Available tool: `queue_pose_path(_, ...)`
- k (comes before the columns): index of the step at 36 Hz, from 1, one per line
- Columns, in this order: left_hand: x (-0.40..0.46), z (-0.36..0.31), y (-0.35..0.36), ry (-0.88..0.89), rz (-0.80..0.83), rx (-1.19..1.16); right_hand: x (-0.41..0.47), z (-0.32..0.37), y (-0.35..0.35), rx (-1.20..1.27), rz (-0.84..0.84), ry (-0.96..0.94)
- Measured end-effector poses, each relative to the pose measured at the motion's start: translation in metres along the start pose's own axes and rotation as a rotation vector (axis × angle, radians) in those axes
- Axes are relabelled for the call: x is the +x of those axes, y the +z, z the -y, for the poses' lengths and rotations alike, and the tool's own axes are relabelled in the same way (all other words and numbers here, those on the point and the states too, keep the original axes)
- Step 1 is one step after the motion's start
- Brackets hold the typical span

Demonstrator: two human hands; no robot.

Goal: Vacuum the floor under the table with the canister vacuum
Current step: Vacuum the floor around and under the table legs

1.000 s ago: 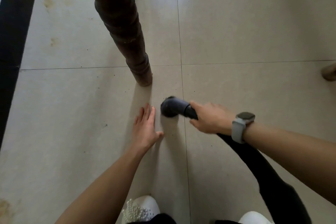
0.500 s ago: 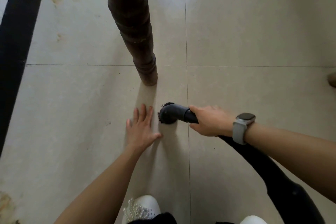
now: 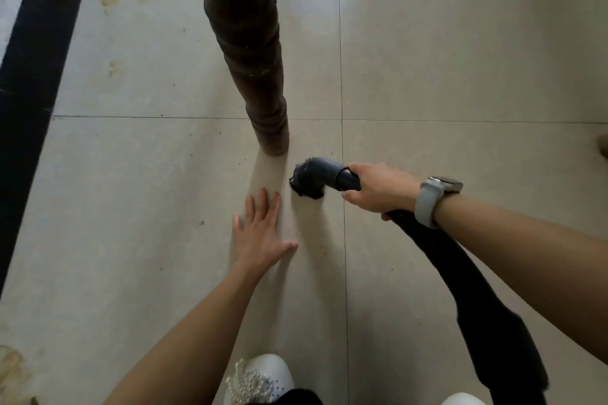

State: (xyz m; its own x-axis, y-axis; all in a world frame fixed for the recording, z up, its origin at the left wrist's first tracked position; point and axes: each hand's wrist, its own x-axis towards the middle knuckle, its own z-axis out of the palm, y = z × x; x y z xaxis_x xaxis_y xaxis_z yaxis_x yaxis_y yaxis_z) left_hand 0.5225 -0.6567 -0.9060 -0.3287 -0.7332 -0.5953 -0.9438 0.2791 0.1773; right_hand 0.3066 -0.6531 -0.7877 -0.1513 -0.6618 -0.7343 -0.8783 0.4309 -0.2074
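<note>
Right hand (image 3: 378,189) gripped rigid brush nozzle (image 3: 312,179) neck beside table leg (image 3: 260,82); flexible hose (image 3: 460,283) trailed. Left hand (image 3: 260,233) lay flat, relaxed, on tile floor (image 3: 131,207). Likely light; hold neck.

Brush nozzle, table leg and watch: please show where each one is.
brush nozzle (image 3: 309,178), head view, on its curved body
table leg (image 3: 253,52), head view, on its middle
watch (image 3: 427,200), head view, on its grey strap

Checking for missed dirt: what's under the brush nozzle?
Pale floor tile with dark specks nearby; the spot beneath the brush nozzle is hidden by its bristles.
</note>
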Motion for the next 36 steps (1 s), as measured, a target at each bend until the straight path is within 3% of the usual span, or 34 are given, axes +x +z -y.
queue_pose_path(5, 0.001, 0.0, 0.0, -0.003, 0.0, 0.009, -0.017, -0.007, 0.026, -0.141, 0.043, -0.054)
queue_pose_path(12, 0.001, -0.003, 0.0, -0.016, 0.034, 0.001, 0.009, -0.038, -0.011, -0.186, -0.215, 0.077)
queue_pose_path(20, 0.0, -0.004, -0.001, -0.019, 0.026, 0.003, -0.025, -0.035, 0.028, -0.258, -0.077, -0.086)
queue_pose_path(26, 0.001, -0.004, 0.002, -0.03, 0.03, -0.008, 0.002, -0.04, 0.005, -0.327, -0.372, 0.052)
queue_pose_path(32, 0.001, -0.004, 0.001, -0.034, 0.025, -0.008, -0.02, -0.035, 0.041, -0.389, -0.283, -0.131)
queue_pose_path(36, 0.002, -0.004, 0.0, -0.033, 0.029, -0.013, -0.014, -0.046, 0.004, -0.422, -0.401, -0.098)
